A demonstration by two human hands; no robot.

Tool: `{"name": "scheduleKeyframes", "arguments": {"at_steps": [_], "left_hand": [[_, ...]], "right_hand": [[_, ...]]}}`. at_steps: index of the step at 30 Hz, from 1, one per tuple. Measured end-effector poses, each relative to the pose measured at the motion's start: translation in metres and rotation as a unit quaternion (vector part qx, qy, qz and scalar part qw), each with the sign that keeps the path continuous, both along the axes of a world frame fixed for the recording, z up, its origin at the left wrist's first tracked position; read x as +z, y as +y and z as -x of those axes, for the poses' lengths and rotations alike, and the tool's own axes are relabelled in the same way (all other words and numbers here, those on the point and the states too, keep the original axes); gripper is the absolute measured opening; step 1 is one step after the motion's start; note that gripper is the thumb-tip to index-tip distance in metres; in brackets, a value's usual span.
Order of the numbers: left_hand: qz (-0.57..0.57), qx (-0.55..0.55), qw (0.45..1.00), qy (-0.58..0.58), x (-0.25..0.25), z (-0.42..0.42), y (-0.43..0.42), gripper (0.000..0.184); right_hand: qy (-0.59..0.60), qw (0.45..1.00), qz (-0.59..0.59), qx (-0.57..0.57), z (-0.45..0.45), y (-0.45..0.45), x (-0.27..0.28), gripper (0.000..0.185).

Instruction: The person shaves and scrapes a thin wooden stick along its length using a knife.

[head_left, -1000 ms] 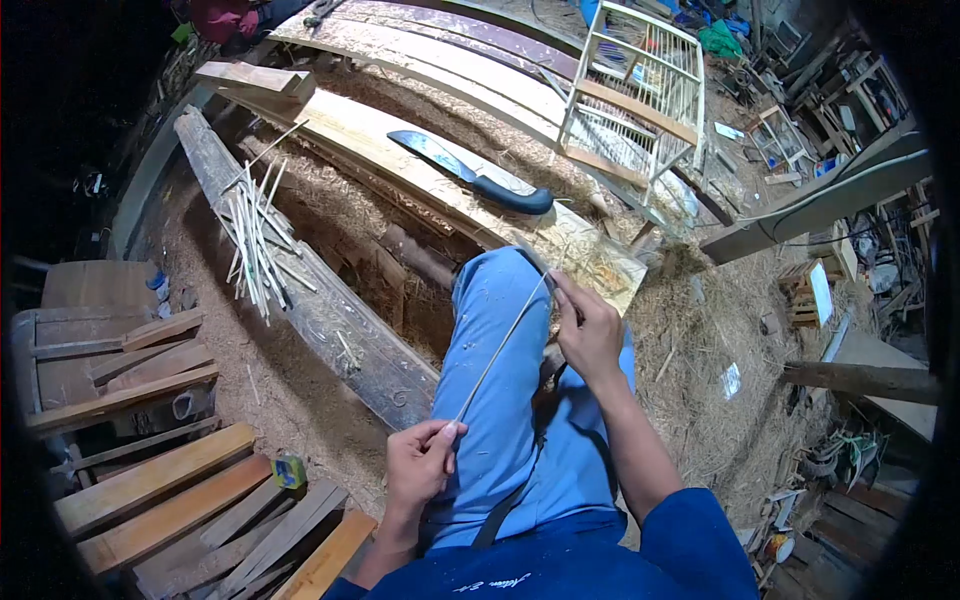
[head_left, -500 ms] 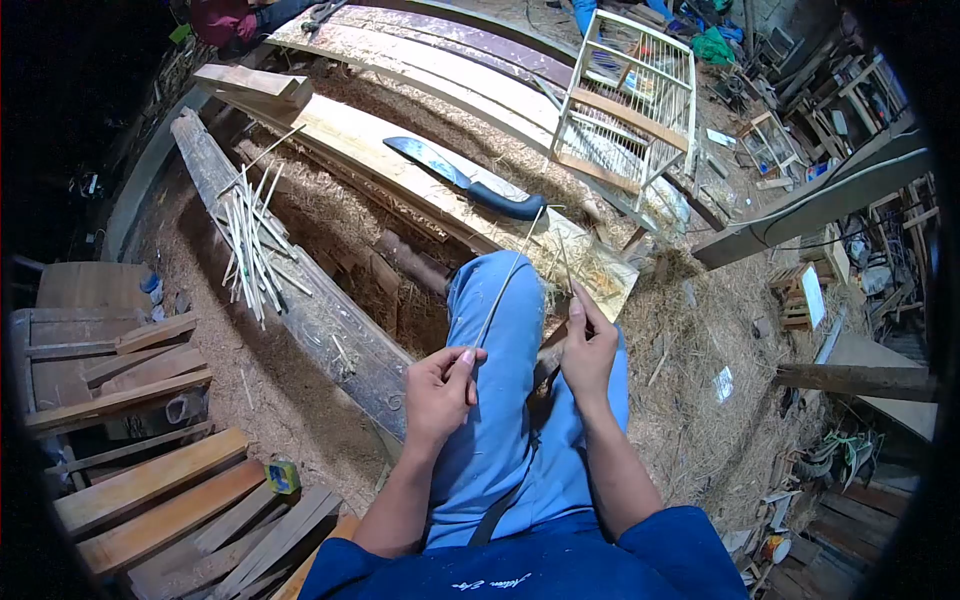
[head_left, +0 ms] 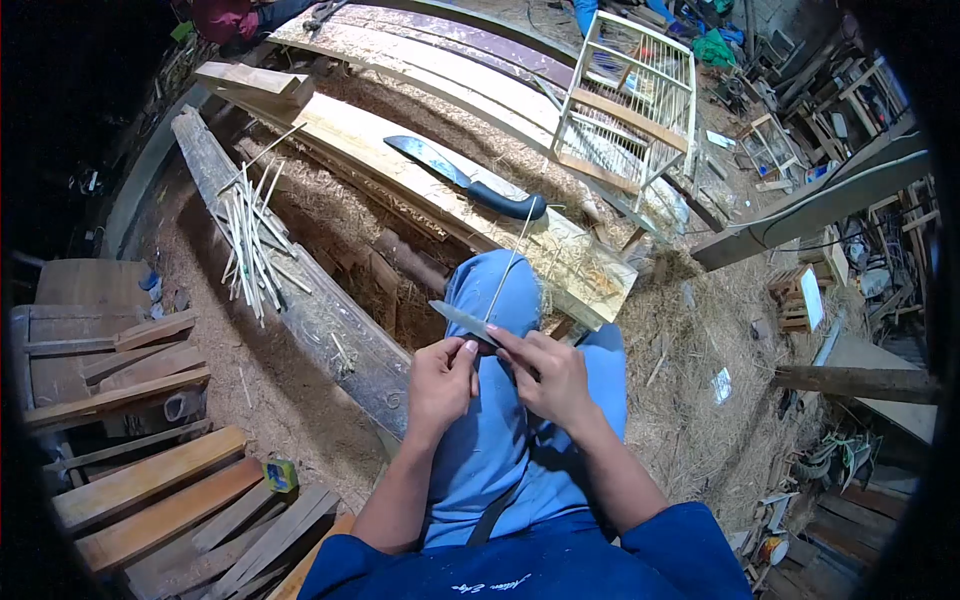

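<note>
My left hand [head_left: 438,388], fingers pinched together, grips the near end of a thin wooden stick [head_left: 508,268] above my left thigh. The stick slants up and away past my knee. Closed around a small knife is my right hand [head_left: 555,378], right beside the left one. The knife's blade [head_left: 460,319] points left and lies across the stick just beyond my left fingers; its handle is hidden in my palm. Ahead, a large knife with a black handle [head_left: 505,201] rests on a pale wooden board [head_left: 350,130].
Several loose thin sticks [head_left: 252,240] lie piled on a weathered plank [head_left: 330,320] at left. A wooden slatted cage [head_left: 625,120] stands at the back right. Boards [head_left: 150,480] and a yellow tape measure [head_left: 281,476] sit lower left. Shavings cover the ground.
My right hand has moved left and slightly down to meet my left hand. The small knife's blade has swung from pointing away to lying across the stick. My left hand has barely moved.
</note>
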State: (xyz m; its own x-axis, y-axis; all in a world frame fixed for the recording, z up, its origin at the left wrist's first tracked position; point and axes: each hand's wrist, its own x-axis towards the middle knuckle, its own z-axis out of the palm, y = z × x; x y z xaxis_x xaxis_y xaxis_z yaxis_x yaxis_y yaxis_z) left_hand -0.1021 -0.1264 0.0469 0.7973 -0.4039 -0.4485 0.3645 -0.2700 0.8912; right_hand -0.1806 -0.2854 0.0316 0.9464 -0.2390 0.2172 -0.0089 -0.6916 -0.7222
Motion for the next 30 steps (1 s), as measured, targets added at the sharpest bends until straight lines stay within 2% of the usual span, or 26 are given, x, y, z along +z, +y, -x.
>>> {"name": "scheduleKeyframes", "arguments": {"at_steps": [3,12,16,19,22,29,30], "left_hand": [[-0.026,-0.007,1.0,-0.012,0.001,0.0,0.0,0.028],[0.029,0.004,0.999,-0.02,-0.007,0.016,0.016,0.026],[0.0,-0.006,1.0,-0.003,0.006,0.032,0.038,0.026],[0.015,0.037,0.999,0.025,0.008,0.039,0.046,0.026],[-0.004,0.032,0.999,-0.019,0.008,0.044,0.044,0.026],[-0.005,0.04,0.999,0.001,0.014,0.058,0.058,0.027],[-0.003,0.035,0.999,0.004,0.015,0.06,0.059,0.027]], "right_hand": [[0.004,1.0,0.014,0.001,0.001,0.0,-0.002,0.042],[0.001,0.997,0.036,-0.063,0.0,0.002,-0.009,0.039],[-0.001,0.997,0.042,-0.067,-0.007,-0.008,-0.008,0.037],[0.001,0.997,0.062,-0.052,-0.006,-0.007,-0.011,0.036],[-0.003,0.995,0.079,-0.065,-0.008,-0.002,-0.01,0.037],[0.001,0.992,0.096,-0.076,-0.014,-0.01,-0.013,0.04],[-0.009,0.99,0.097,-0.104,-0.016,-0.015,-0.018,0.04]]}}
